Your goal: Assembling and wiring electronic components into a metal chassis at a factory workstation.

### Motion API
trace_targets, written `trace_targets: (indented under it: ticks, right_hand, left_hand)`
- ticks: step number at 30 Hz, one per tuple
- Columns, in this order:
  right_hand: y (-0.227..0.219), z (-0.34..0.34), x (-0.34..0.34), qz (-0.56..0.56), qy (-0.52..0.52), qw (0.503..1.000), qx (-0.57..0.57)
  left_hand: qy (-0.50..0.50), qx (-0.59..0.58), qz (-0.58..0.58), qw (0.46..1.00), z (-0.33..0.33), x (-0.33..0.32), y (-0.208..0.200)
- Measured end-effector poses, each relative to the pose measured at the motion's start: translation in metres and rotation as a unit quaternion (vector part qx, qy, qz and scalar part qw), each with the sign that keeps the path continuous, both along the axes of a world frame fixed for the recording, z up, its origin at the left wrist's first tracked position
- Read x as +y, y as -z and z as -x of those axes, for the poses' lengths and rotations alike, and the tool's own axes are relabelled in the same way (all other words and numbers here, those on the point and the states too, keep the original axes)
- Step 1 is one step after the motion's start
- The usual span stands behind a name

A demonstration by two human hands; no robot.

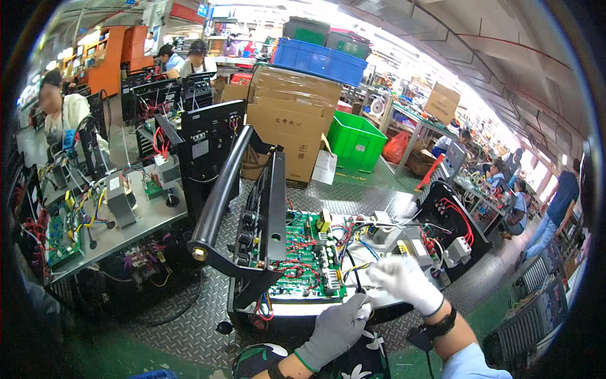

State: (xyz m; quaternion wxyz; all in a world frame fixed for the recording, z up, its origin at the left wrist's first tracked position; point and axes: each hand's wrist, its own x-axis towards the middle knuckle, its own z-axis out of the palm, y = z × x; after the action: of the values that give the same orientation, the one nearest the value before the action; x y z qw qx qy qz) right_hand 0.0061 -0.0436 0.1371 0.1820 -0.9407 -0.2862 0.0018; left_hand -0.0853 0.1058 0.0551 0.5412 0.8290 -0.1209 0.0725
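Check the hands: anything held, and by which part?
Left hand appears to grip the black cable at the lower end of its visible stretch. Right hand is blurred: cannot tell.

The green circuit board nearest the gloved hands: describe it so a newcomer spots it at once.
Find the opened black machine in front of the person. Inside it, the green circuit board lies flat, right of the upright black panel with the thick tubular handle. Unlike the green boards at far left, it sits just beyond the gray-gloved left hand.
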Motion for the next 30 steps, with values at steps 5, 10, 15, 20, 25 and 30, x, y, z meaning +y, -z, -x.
trace_targets:
  ticks: [5,10,15,20,25,30]
  right_hand:
    - [-0.006,-0.075,0.050,0.102,-0.052,0.982,-0.148]
    - [0.022,-0.116,0.079,0.275,-0.004,0.951,-0.138]
    - [0.025,-0.132,0.074,0.249,-0.025,0.968,-0.037]
    - [0.041,-0.137,0.041,-0.091,-0.051,0.969,0.224]
    - [0.032,-0.140,0.038,-0.052,-0.163,0.944,0.281]
    - [0.039,-0.147,0.033,-0.060,-0.185,0.953,0.234]
  left_hand:
    - [0.033,-0.033,0.017,0.999,0.001,-0.007,0.006]
    - [0.029,-0.012,-0.006,0.999,0.003,0.000,0.001]
    - [0.026,0.008,-0.002,1.000,-0.006,0.006,0.006]
    - [0.055,-0.012,0.022,0.998,-0.011,0.007,0.016]
    - [0.052,-0.031,0.050,0.997,-0.013,0.008,0.020]
    - [0.063,-0.006,0.028,0.998,-0.015,0.004,0.019]
